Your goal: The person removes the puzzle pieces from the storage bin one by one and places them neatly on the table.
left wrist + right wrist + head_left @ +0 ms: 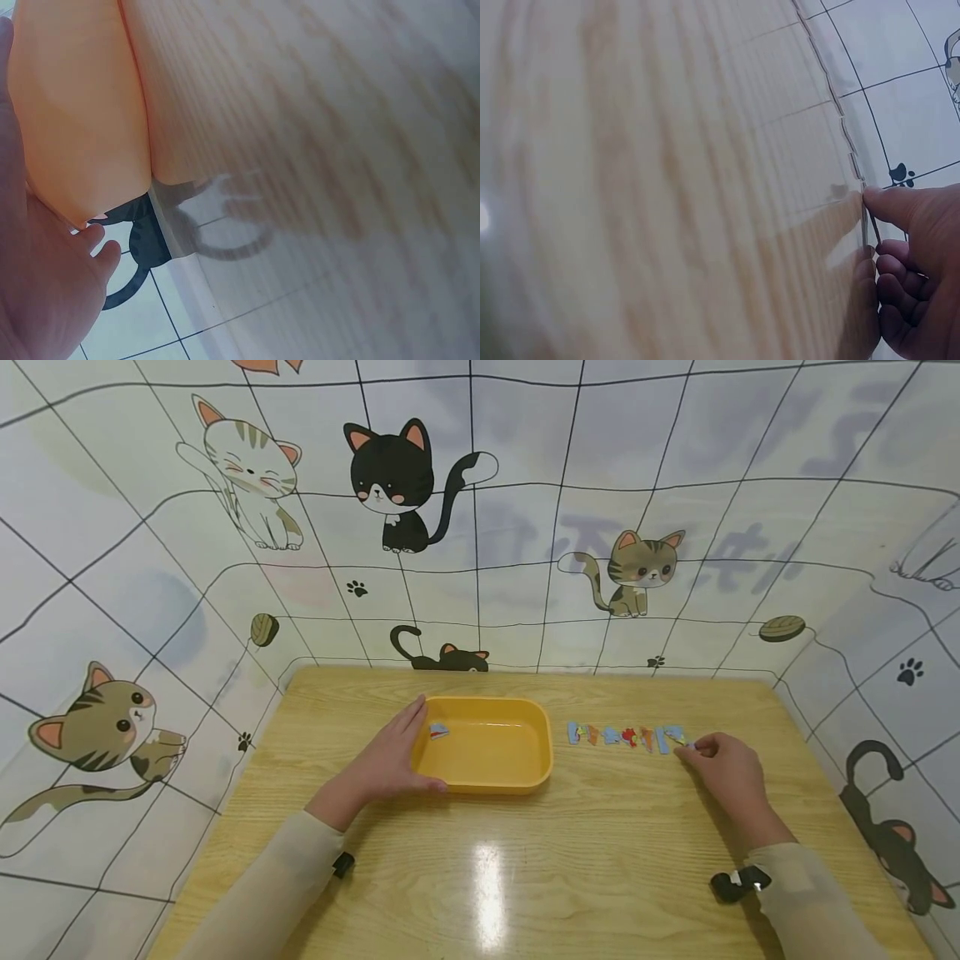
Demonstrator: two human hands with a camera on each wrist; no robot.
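A shallow yellow tray (495,756) lies on the table, with a small blue, white and red puzzle piece (438,732) inside at its left end. My left hand (386,760) holds that end, thumb along the front side and fingers at the back left corner. The left wrist view has the palm against the tray wall (82,105). To the right of the tray runs a row of several colourful puzzle pieces (628,737). At the row's right end my right hand (727,777) pinches a puzzle piece (874,225) between thumb and fingers, its picture mostly hidden.
The light wooden table (600,860) meets a backdrop (517,610) with a grid and cartoon cats behind and at both sides. Black wrist straps (738,883) show at the cream sleeves (810,902).
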